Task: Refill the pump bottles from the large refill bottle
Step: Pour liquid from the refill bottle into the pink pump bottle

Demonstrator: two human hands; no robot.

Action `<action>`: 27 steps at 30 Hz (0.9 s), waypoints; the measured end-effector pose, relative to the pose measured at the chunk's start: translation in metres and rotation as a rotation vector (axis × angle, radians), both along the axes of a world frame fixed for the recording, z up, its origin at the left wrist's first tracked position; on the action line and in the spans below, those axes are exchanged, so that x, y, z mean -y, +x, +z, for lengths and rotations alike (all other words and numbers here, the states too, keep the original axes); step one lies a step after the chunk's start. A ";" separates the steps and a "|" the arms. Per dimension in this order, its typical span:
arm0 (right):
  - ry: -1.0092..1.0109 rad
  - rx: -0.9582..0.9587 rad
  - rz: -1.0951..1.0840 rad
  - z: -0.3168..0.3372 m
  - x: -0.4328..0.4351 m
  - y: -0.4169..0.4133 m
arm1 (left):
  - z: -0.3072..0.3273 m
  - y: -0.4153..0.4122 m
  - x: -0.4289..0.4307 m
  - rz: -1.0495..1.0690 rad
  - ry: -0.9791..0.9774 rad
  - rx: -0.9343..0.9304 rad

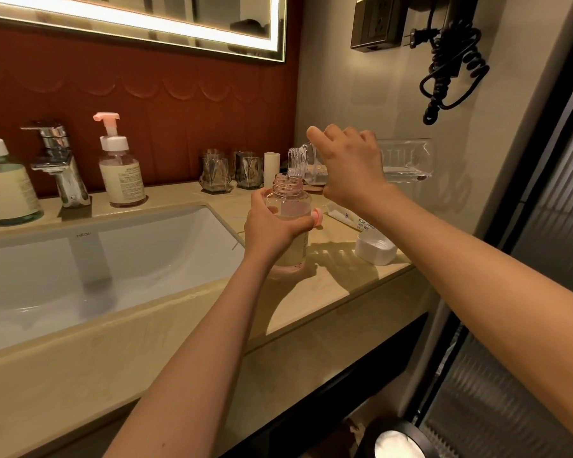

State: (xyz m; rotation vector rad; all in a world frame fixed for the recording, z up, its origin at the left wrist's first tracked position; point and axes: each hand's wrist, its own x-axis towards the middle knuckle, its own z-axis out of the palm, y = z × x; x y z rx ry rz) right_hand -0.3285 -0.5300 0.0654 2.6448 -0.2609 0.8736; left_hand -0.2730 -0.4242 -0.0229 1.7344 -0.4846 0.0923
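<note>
1. We are wrapping our left grip [272, 226] around the open pump bottle [290, 193], with fingers and thumb curled round its middle. The bottle is standing upright on the surface [338, 279], its foot just below the grip.
2. We are closing our right grip [348, 166] round the neck end of the large refill bottle [407, 160] and holding it tipped onto its side. Its clear body is stretching out to the right of the grip.
3. The refill bottle's mouth is hanging just left of the right grip, directly over the open neck above the left grip. Clear liquid appears to be running between them.
4. A pink part [317, 217] is showing at the left grip's thumb tip; we cannot tell what it is.
5. A white cap [374, 247] is lying on the surface below the right grip.
6. A second pump bottle [121, 173] is standing well left of the left grip, behind the sink [113, 259].
</note>
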 end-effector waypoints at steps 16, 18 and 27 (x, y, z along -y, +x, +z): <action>0.001 0.013 0.004 0.000 0.000 0.001 | 0.000 0.000 0.000 -0.001 0.003 -0.001; 0.004 0.015 0.006 -0.001 0.000 0.001 | 0.000 0.000 0.000 -0.001 0.003 0.000; 0.002 0.009 0.004 0.000 0.000 0.001 | 0.001 0.000 0.000 -0.004 0.007 -0.004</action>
